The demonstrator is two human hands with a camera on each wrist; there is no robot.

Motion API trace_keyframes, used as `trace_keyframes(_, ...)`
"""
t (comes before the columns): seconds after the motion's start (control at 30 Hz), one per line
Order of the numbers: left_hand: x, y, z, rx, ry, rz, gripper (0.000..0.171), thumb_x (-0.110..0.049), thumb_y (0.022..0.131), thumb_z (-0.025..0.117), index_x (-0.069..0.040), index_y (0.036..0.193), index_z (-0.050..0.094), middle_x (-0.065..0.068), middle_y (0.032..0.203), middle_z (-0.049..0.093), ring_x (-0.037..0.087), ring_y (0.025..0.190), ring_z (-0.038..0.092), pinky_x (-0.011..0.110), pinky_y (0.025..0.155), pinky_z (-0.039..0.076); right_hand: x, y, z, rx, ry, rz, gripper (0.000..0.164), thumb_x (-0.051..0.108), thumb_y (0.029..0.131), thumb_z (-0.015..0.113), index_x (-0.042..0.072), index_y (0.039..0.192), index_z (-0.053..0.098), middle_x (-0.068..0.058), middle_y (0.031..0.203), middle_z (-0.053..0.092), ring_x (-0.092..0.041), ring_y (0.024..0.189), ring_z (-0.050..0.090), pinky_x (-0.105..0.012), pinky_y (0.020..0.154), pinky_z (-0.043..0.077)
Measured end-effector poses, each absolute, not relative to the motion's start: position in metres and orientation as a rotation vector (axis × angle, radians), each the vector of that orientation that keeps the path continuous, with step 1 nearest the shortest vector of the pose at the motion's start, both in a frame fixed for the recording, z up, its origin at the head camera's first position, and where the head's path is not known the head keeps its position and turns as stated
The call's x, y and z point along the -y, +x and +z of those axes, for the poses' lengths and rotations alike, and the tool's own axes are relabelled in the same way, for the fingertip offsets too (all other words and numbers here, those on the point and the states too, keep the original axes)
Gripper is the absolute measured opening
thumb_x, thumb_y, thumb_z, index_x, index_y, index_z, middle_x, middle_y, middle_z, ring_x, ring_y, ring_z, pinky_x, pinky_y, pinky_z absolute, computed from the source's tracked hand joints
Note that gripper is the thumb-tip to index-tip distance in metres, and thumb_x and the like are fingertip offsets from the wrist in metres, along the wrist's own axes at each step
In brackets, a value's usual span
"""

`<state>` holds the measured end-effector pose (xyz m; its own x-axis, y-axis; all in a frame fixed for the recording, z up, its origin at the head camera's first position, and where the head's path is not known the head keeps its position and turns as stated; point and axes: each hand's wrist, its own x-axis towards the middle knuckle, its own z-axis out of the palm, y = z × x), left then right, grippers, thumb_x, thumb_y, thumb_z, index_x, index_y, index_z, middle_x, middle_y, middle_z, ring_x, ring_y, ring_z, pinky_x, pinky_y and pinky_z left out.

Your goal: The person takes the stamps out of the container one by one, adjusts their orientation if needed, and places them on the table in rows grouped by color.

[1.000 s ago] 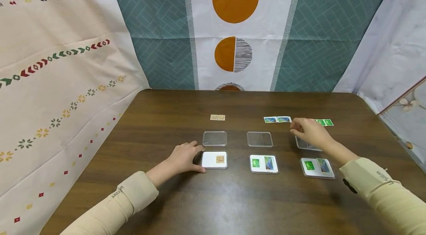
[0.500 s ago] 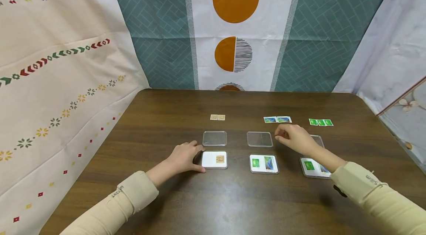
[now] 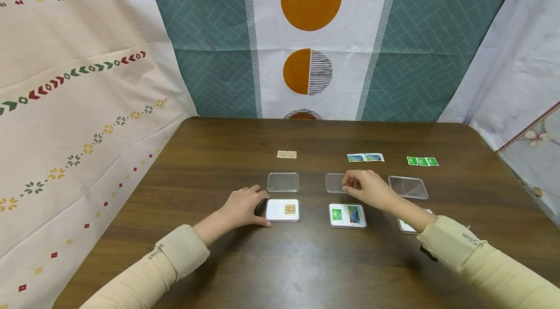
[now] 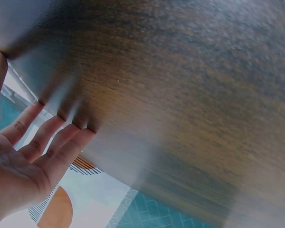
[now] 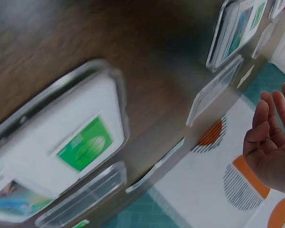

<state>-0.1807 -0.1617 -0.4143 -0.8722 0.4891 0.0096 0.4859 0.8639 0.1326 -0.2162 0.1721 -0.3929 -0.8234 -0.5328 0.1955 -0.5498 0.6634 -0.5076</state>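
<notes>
In the head view, my left hand [image 3: 242, 208] holds a clear plastic case [image 3: 282, 210] by its left end, thumb at the near corner and index finger at the far one. A brown stamp [image 3: 290, 209] lies in the right part of its white insert. My right hand [image 3: 367, 187] hovers over the middle clear lid [image 3: 334, 183], thumb and index finger curled toward each other. Whether they pinch anything is not visible; in the right wrist view that hand [image 5: 273, 147] is cut off by the frame edge. Below it sits a case [image 3: 347, 215] with a green and a blue stamp.
Along the back lie two brown stamps [image 3: 286, 154], two blue stamps [image 3: 365, 157] and three green stamps [image 3: 422, 161]. Other clear lids stand at left [image 3: 283, 182] and right [image 3: 408, 187]. A third case [image 3: 404, 226] is partly behind my right forearm.
My right hand has moved left and nearer, from in front of the green stamps to over the middle lid, uncovering the green stamps and right lid. My left hand stays at its case.
</notes>
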Motion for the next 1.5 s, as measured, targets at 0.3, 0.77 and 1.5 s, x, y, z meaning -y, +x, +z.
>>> trace_keyframes(0.3,0.162,-0.18,-0.417,-3.007,0.794,0.217,0.067,-0.055,0.063,0.079,-0.012,0.113,0.065,0.005,0.092,0.059,0.025,0.079,0.06,0.043,0.066,0.049,-0.151,-0.2,-0.4,2.867,1.027,0.966,0.003,0.009,0.085,0.067,0.008,0.084,0.064,0.006,0.071,0.059,-0.002,0.057,0.043,-0.019,0.054,0.04)
trace_keyframes(0.77,0.163,-0.18,-0.416,-3.009,0.788,0.217,0.067,-0.054,0.064,0.079,-0.012,0.114,0.065,0.006,0.092,0.059,0.026,0.08,0.06,0.044,0.066,0.049,-0.116,-0.182,-0.408,2.807,1.118,0.915,0.007,0.009,0.083,0.069,0.011,0.081,0.063,0.007,0.068,0.056,0.004,0.054,0.038,-0.016,0.051,0.038)
trace_keyframes(1.5,0.163,-0.18,-0.417,-3.015,0.782,0.223,0.067,-0.053,0.063,0.08,-0.012,0.113,0.065,0.005,0.091,0.059,0.024,0.078,0.059,0.042,0.065,0.048,-0.083,-0.189,-0.409,2.826,1.146,0.823,0.01,0.013,0.08,0.072,0.01,0.083,0.064,0.006,0.066,0.052,-0.001,0.058,0.039,-0.017,0.054,0.035)
